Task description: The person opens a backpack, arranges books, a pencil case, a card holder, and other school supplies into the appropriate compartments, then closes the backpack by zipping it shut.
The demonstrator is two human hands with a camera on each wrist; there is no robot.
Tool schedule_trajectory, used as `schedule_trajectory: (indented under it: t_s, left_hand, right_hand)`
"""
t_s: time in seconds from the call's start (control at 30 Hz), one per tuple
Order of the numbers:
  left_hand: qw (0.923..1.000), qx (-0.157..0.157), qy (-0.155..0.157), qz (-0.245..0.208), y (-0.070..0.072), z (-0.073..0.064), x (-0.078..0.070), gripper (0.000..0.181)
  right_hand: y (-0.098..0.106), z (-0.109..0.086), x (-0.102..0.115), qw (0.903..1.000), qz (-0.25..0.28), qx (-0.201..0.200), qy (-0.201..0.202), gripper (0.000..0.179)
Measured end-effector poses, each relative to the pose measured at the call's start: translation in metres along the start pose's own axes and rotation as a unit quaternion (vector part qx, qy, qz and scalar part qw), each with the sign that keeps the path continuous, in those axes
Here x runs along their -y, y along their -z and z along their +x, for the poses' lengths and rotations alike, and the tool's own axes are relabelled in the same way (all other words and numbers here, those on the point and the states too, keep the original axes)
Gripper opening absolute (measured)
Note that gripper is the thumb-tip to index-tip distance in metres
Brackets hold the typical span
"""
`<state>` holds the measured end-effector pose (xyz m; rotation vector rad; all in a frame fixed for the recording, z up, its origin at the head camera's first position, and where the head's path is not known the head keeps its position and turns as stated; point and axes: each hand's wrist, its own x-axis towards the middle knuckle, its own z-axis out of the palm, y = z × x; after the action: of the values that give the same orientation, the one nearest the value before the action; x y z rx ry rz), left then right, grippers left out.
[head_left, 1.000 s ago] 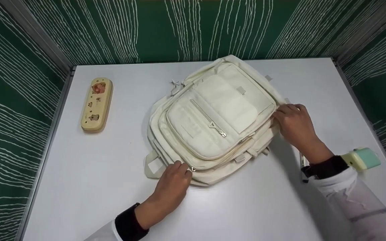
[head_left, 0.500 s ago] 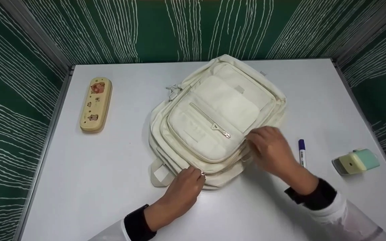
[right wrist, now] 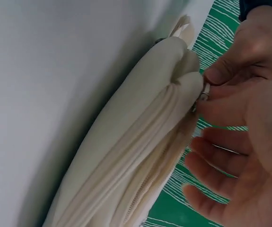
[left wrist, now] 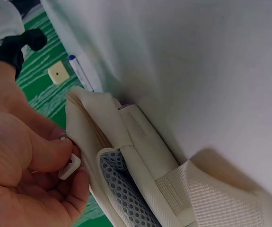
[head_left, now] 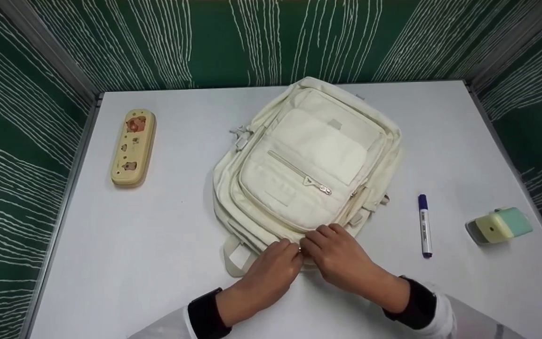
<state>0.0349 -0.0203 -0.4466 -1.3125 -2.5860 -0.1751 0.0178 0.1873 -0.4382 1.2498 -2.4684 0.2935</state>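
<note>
A cream backpack (head_left: 294,188) lies tilted on the white table, its front pockets facing up. At its near end my left hand (head_left: 271,269) pinches a pale zipper pull (left wrist: 69,168), seen between thumb and curled fingers in the left wrist view. Right beside it, my right hand (head_left: 341,259) pinches at a small metal zipper piece (right wrist: 205,92) on the bag's edge. Its other fingers are spread loosely in the right wrist view. The fingertips of both hands nearly meet, and in the head view they hide most of the zipper pieces.
A yellow pencil case (head_left: 133,148) with animal pictures lies at the left. To the right are a blue-capped marker (head_left: 425,226) and a small yellow and green box-shaped item (head_left: 499,226). Green walls with white lines (head_left: 261,42) stand around the table.
My right hand has moved from the backpack's right side down and left to meet my left hand. The left hand and the bag's near end have shifted slightly right.
</note>
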Motion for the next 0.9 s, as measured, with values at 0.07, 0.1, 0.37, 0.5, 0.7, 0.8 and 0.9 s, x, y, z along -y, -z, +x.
schedule_trajectory:
  t_s: [0.07, 0.1, 0.37, 0.5, 0.7, 0.8, 0.9]
  left_hand:
    - [1.0, -0.005, -0.002, 0.003, -0.001, 0.001, -0.001, 0.02]
    - [1.0, -0.006, -0.001, 0.003, 0.0, 0.001, -0.002, 0.02]
    - [0.998, -0.011, 0.045, -0.044, 0.009, -0.001, 0.008, 0.024]
    - [0.9951, -0.044, 0.066, -0.059, 0.012, -0.007, 0.019, 0.023]
    - [0.9873, -0.091, 0.107, -0.073, 0.014, -0.019, 0.044, 0.026]
    - [0.9833, -0.088, 0.138, -0.079, 0.015, -0.025, 0.061, 0.025]
    - [0.9767, -0.078, 0.183, -0.081, 0.014, -0.031, 0.079, 0.021]
  right_hand:
    - [-0.002, -0.003, -0.002, 0.9998, -0.018, 0.011, 0.007, 0.012]
    - [-0.002, -0.004, -0.004, 0.9995, -0.025, 0.013, 0.011, 0.013]
    - [0.003, -0.014, -0.016, 0.9991, -0.024, -0.007, 0.035, 0.012]
    - [0.007, -0.021, -0.024, 0.999, -0.005, -0.022, 0.038, 0.018]
    - [0.011, -0.031, -0.034, 0.9988, 0.004, -0.028, 0.039, 0.021]
    - [0.013, -0.034, -0.037, 0.9989, 0.002, -0.029, 0.036, 0.027]
    - [0.013, -0.037, -0.038, 0.999, -0.001, -0.027, 0.034, 0.03]
